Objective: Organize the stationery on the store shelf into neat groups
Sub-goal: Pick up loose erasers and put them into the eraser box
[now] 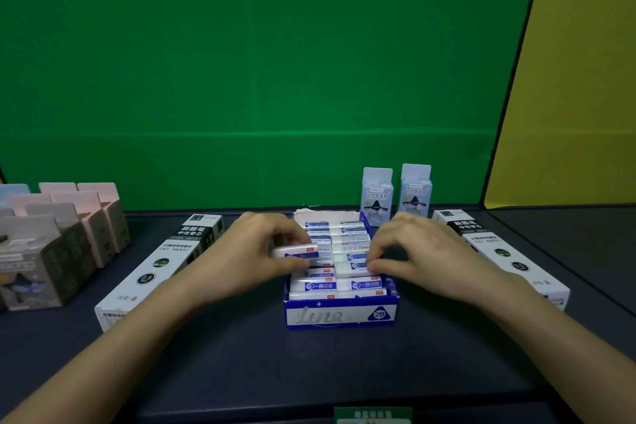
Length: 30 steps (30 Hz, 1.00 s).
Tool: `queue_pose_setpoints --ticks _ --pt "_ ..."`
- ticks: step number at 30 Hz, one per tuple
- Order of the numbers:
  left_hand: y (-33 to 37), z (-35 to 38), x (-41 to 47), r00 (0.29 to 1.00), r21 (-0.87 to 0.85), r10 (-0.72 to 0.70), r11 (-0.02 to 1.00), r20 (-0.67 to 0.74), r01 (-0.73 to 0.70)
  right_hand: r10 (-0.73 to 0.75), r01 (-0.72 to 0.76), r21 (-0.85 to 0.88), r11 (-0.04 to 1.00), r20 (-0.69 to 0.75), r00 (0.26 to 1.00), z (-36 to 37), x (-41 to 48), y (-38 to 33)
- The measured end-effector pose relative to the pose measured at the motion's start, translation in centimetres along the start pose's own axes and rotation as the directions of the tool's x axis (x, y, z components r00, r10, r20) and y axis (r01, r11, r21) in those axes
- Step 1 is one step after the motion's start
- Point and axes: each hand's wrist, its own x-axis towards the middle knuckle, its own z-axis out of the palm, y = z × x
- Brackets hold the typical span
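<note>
A blue and white display box [339, 315] marked "2B" stands in the middle of the dark shelf, filled with two rows of white erasers in blue sleeves. My left hand [254, 251] pinches one eraser [297, 253] between thumb and fingers at the box's left edge, lifted slightly above the row. Over the right row, my right hand [418, 256] has curled fingertips pinching an eraser [352, 268] that lies in the box.
Two long white refill boxes [155, 272] [506, 251] flank the eraser box. A pair of light blue cartons [395, 194] stands behind it. Several pink and grey cartons [58, 237] crowd the left. A green tag [373, 415] sits at the shelf's front edge.
</note>
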Motion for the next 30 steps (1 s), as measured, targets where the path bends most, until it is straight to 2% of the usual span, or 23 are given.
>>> queue_pose_setpoints --ticks 6,11,19,25,30 --pt "0.9 0.6 0.5 0.997 0.03 -0.003 1.0 0.081 0.001 -0.021 0.022 -0.071 0.997 0.006 1.0 0.0 0.9 -0.3" --pt "0.9 1.0 0.8 0.987 0.103 0.009 0.994 0.16 -0.025 -0.017 0.017 -0.064 0.998 0.01 1.0 0.2 1.1 -0.3" --pt "1.1 1.3 1.1 0.984 0.098 -0.013 0.995 0.176 -0.004 -0.049 0.05 -0.096 0.994 0.013 0.999 0.2 1.1 -0.1" --pt "1.0 1.4 1.0 0.979 0.192 -0.048 0.981 0.2 0.009 -0.053 0.054 -0.098 0.994 0.015 0.999 0.1 1.1 -0.1" --pt "1.4 1.5 0.8 0.987 0.277 -0.048 0.961 0.156 0.003 -0.043 0.045 -0.095 0.994 0.022 0.999 0.1 1.0 -0.3"
